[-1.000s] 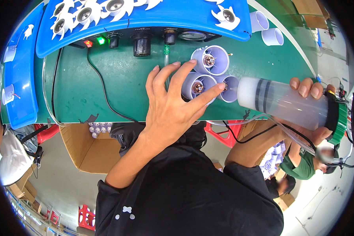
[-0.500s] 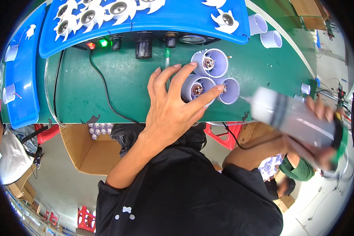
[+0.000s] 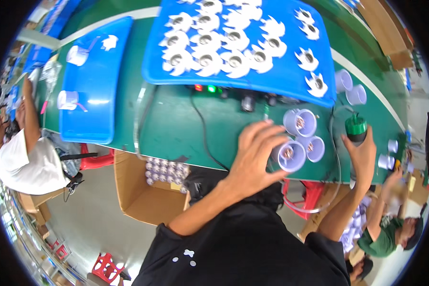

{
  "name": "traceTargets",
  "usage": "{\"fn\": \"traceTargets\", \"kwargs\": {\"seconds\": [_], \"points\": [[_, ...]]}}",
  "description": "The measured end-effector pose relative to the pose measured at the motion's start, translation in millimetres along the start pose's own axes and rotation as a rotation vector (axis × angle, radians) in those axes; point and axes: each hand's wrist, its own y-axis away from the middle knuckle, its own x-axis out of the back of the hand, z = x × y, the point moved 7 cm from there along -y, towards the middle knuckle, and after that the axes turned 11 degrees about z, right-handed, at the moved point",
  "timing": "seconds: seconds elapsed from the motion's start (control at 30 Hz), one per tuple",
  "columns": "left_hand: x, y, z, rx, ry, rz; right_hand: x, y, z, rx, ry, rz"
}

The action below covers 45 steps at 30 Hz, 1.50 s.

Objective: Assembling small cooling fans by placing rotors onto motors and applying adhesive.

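A: What change is noted at the syringe?

B: Half a second ago it was held aslant, its tip pulled just clear of the small right-hand cup. Now it is held upright, green cap uppermost, well to the right of the cups. The pale tip is seen low, by the near edge of the bench; whether anything is touched by it cannot be told.

A: And the right hand?

B: Its fingers are closed around the syringe just below the cap, with little gap left. The clear tube is looped loosely to the left.

A: State of the left hand?

B: Its fingers are half curled, the thumb set well apart, with the front cup between them. Whether this cup is gripped or only steadied cannot be told.

A: Where are the cups placed?

B: Three are grouped on the bench, the back cup behind the other two. Copper-coloured cores are visible inside. Beyond them the blue tray is laid with white impellers.

A: What is inferred?

B: With the tip so far off, application into the cups is judged to be paused; attention is presumably shifted to the front cup.
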Motion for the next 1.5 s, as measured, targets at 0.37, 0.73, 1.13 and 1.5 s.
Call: {"fn": "traceTargets", "kwargs": {"seconds": [0.37, 0.73, 1.13, 1.5], "points": [[33.2, -2.9, -17.0, 0.279, 0.155, 0.075, -24.2, -4.4, 46.4, -0.047, -0.092, -0.016], [33.7, -6.2, -20.7, 0.292, 0.125, 0.044, 7.2, -16.9, -219.4, 1.08, -0.484, 0.122], [37.0, -6.1, -15.2, 0.268, 0.08, 0.044, -33.3, -31.4, -240.1, 1.452, -0.137, 0.369], [30.1, -3.2, -24.3, 0.322, 0.164, 0.091, 28.1, 19.2, -203.6, 1.621, -0.352, 0.588]]}}
